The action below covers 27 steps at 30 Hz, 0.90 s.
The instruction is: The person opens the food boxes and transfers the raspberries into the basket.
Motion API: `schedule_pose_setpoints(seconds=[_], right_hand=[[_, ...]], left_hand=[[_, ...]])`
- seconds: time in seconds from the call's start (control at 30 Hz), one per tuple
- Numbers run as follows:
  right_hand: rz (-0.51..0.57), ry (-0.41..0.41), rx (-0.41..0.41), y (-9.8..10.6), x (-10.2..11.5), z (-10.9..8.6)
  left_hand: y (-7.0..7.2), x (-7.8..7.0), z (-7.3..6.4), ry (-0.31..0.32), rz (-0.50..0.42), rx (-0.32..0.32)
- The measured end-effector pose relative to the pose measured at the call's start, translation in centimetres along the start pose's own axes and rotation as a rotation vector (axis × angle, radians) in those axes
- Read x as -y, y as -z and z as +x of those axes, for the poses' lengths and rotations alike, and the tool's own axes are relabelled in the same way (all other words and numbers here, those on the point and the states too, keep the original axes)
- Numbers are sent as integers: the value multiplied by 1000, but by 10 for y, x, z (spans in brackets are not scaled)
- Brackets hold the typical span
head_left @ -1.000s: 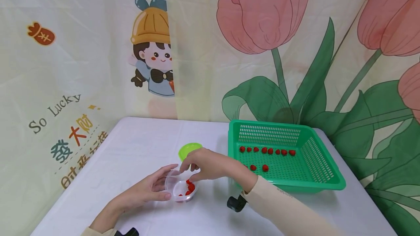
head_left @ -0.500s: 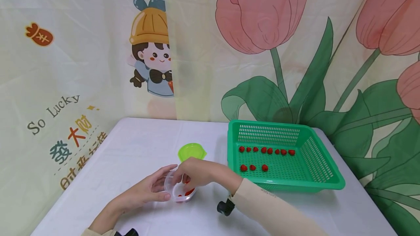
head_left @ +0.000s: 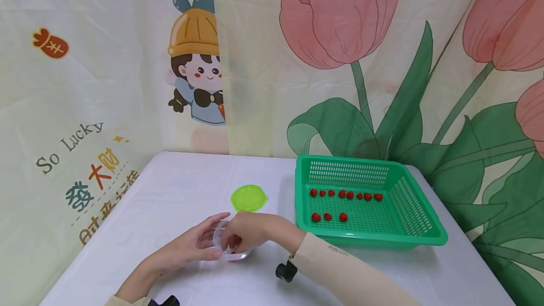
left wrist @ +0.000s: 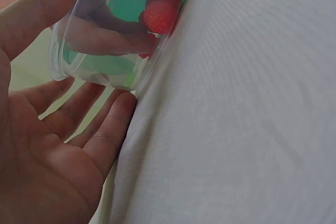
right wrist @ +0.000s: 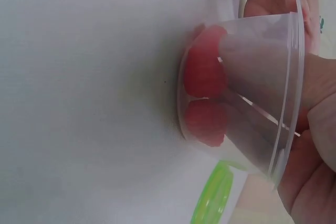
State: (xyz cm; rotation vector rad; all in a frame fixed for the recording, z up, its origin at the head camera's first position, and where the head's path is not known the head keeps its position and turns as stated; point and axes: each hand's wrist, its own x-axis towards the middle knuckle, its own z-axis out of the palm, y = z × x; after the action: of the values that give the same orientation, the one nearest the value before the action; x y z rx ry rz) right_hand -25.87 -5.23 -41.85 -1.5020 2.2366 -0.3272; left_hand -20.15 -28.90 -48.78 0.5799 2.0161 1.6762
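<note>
My left hand [head_left: 184, 249] holds a clear plastic cup [head_left: 218, 236] between the thumb and the fingers, tilted a little on the table. In the head view my right hand [head_left: 250, 230] reaches down into the cup and hides most of its inside. The left wrist view shows its fingers through the clear wall, right at a raspberry [left wrist: 160, 17] near the bottom; I cannot tell whether they pinch it. Seen from the right wrist, red raspberries [right wrist: 205, 74] lie against the cup's base.
A bright green lid [head_left: 249, 198] lies just behind the cup. To the right stands a green plastic basket [head_left: 408, 239] with raspberries [head_left: 350, 195] in a back row and three more in front. A printed cloth backdrop [head_left: 255, 84] hangs behind the white table [head_left: 187, 178].
My right hand has come down from above the cup and moved left into it, now covering the raspberries there. The lid shows more fully. My left hand and the cup stay put.
</note>
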Motion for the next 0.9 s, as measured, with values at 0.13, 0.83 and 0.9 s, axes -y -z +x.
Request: schedule_pose_setpoints(seconds=[0.13, 0.83, 0.9], right_hand=[[-11, -9, 20, 0, 2, 1], [-123, -50, 60, -4, 5, 8], [-119, -50, 62, -4, 5, 8]], left_hand=[[0, -1, 0, -6, -1, 3], [1, 0, 0, -3, -24, 19], [1, 0, 0, -4, -19, 16]])
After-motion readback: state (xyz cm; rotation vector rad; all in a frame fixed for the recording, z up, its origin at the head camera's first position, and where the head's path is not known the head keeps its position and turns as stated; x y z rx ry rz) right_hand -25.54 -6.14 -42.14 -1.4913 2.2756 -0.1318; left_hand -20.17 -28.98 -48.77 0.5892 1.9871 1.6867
